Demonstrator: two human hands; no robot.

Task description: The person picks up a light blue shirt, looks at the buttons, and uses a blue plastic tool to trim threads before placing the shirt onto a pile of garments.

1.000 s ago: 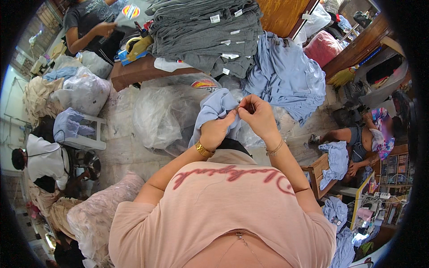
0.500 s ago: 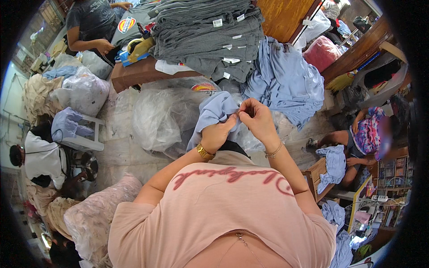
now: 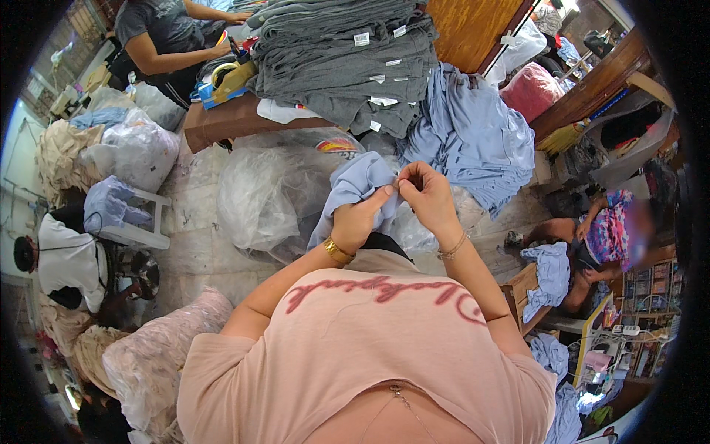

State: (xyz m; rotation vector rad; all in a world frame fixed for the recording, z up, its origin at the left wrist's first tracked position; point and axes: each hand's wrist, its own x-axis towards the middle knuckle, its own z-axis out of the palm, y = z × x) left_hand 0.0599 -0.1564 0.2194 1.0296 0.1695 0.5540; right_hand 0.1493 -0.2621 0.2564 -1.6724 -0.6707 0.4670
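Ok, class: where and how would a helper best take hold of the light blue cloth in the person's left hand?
Probably by the bunched upper fold of the light blue cloth, pinched from the far side: that fold bulges up exposed, while the left hand grips the nearer part and the right hand sits at its right edge.

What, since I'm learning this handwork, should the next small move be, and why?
Perhaps a gentle outward pull by the right hand: it seems to be pinching at the edge of the light-blue fabric, which the left hand grips. What exactly it pinches is too small to tell.
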